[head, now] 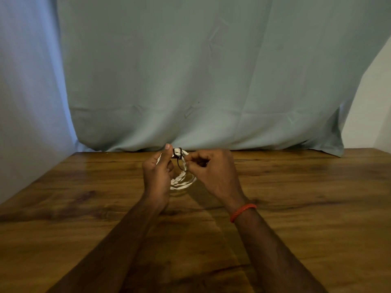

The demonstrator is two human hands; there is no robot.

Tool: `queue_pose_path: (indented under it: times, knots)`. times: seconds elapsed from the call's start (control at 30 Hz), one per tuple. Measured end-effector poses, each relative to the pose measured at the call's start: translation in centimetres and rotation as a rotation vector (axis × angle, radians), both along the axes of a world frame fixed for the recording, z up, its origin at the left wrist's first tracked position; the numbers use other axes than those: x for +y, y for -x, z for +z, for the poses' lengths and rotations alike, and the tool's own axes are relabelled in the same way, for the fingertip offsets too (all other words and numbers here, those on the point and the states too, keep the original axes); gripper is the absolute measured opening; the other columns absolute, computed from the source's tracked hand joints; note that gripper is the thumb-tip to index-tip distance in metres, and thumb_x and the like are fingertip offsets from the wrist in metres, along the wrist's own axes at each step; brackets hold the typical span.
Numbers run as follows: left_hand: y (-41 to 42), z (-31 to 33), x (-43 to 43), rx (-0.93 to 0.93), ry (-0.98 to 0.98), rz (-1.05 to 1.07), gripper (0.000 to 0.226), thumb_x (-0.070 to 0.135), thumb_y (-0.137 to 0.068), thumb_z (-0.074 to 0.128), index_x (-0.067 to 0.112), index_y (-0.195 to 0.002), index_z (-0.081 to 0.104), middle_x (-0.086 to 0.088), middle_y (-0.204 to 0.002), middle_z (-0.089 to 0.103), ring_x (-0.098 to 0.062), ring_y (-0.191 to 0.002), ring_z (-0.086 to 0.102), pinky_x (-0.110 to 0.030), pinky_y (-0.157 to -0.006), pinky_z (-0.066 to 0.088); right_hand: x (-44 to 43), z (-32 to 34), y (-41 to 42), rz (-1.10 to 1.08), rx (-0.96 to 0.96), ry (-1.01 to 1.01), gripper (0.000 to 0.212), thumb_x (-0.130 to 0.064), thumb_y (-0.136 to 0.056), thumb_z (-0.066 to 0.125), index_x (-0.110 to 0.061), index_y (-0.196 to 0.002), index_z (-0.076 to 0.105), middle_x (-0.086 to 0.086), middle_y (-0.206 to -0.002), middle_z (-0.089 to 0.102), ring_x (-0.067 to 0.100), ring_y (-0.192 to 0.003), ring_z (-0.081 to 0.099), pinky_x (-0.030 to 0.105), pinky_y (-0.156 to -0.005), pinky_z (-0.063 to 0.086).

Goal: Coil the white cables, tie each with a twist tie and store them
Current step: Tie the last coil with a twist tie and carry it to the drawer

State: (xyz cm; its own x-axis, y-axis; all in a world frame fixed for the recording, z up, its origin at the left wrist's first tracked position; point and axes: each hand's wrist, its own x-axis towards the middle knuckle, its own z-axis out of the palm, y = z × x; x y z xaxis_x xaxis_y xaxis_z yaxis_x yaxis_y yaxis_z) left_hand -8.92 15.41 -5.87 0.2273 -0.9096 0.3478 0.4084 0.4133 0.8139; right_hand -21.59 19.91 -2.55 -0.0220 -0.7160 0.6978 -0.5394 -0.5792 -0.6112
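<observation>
A coiled white cable point(182, 181) hangs upright between my hands, above the middle of the wooden table point(296, 208). My left hand point(157, 178) grips the coil's left side, thumb raised against its top. A dark twist tie point(178, 155) wraps the top of the coil, and one loose end runs down toward my right hand. My right hand point(211, 170) pinches that end of the tie with fingertips curled. Part of the coil is hidden behind my left palm.
A pale green cloth point(190, 81) hangs behind the table's far edge. A white wall point(368, 102) shows at the right. I wear an orange braided band point(243, 212) on my right wrist. No other cables or containers are in view.
</observation>
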Motion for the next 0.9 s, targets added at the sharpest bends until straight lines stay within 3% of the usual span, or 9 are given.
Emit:
queue_pose_path:
  times: [0.1,0.17,0.23,0.3,0.47,0.53,0.7,0.83,0.9]
  knots:
    - [0.0,-0.2,-0.1,-0.036,0.046,-0.011,0.027,0.027,-0.098,0.061,0.014,-0.074,0.065,0.008,-0.048,0.042,-0.006,-0.043,0.036,-0.016,-0.043,0.035,0.0,0.1,0.0,-0.010,0.005,0.025,0.012,-0.010,-0.082,0.077,-0.012,-0.093,0.081,-0.004,-0.081,0.078,0.001,-0.070,0.070,0.021,-0.069,0.059]
    - [-0.1,-0.5,-0.3,-0.073,0.090,-0.022,0.027,0.039,-0.089,0.070,0.014,-0.078,0.070,-0.011,-0.065,0.054,-0.023,-0.061,0.048,-0.025,-0.056,0.041,0.1,0.3,0.1,0.002,0.013,0.054,0.012,-0.008,-0.083,0.076,-0.012,-0.094,0.080,-0.003,-0.082,0.078,0.002,-0.073,0.071,0.018,-0.070,0.057]
    - [-0.2,-0.7,-0.4,-0.102,0.107,-0.027,0.034,0.047,-0.080,0.074,0.013,-0.082,0.072,-0.018,-0.081,0.058,-0.031,-0.077,0.050,-0.039,-0.064,0.040,0.0,0.3,0.1,0.009,0.033,0.045,0.014,-0.007,-0.083,0.076,-0.012,-0.096,0.080,-0.002,-0.081,0.078,0.000,-0.073,0.070,0.010,-0.067,0.052]
    - [-0.3,-0.7,-0.3,-0.156,0.140,-0.023,0.032,0.046,-0.083,0.073,0.014,-0.080,0.073,-0.019,-0.079,0.058,-0.032,-0.076,0.051,-0.045,-0.066,0.039,-0.1,0.3,0.0,0.005,0.003,-0.010,0.023,-0.009,-0.083,0.078,-0.014,-0.105,0.077,-0.004,-0.080,0.077,-0.002,-0.072,0.069,0.006,-0.067,0.049]
    - [-0.3,-0.5,0.8,-0.378,0.249,0.058,0.031,0.013,-0.096,0.063,0.020,-0.066,0.066,0.008,-0.052,0.059,-0.005,-0.049,0.051,-0.021,-0.051,0.039,-0.3,0.5,0.6,0.070,-0.157,-0.268,0.035,-0.014,-0.083,0.080,-0.011,-0.117,0.072,-0.010,-0.065,0.068,-0.001,-0.069,0.068,0.016,-0.075,0.054]
    - [-0.4,-0.5,0.9,-0.432,0.280,0.054,0.027,0.016,-0.095,0.064,0.014,-0.068,0.066,0.008,-0.053,0.060,-0.004,-0.050,0.051,-0.021,-0.051,0.039,-0.4,0.5,1.0,0.120,-0.176,-0.323,0.030,-0.012,-0.084,0.078,-0.008,-0.113,0.073,-0.014,-0.067,0.067,-0.005,-0.069,0.065,0.019,-0.077,0.055]
    - [-0.6,-0.8,1.1,-0.570,0.357,0.017,0.025,0.006,-0.097,0.058,0.006,-0.074,0.067,0.014,-0.054,0.061,0.002,-0.049,0.052,-0.011,-0.051,0.036,-0.4,0.7,1.8,0.099,-0.037,-0.429,0.013,-0.020,-0.086,0.076,-0.015,-0.097,0.079,-0.002,-0.084,0.078,0.007,-0.081,0.072,0.021,-0.070,0.054]
    - [-0.7,-0.8,1.3,-0.617,0.402,0.007,0.025,0.012,-0.098,0.058,-0.003,-0.082,0.070,0.014,-0.060,0.065,0.004,-0.054,0.055,-0.010,-0.054,0.038,-0.6,0.7,2.5,0.136,-0.038,-0.480,0.017,-0.025,-0.083,0.079,-0.014,-0.095,0.080,-0.002,-0.086,0.078,0.009,-0.090,0.073,0.034,-0.089,0.056]
    - [-0.8,-0.7,1.2,-0.647,0.419,-0.001,0.026,0.017,-0.097,0.059,-0.001,-0.082,0.071,0.013,-0.064,0.066,0.003,-0.057,0.057,-0.011,-0.056,0.039,-0.5,0.7,2.9,0.210,-0.087,-0.511,0.022,-0.020,-0.082,0.080,-0.009,-0.101,0.079,-0.006,-0.083,0.078,0.003,-0.084,0.072,0.028,-0.086,0.057]
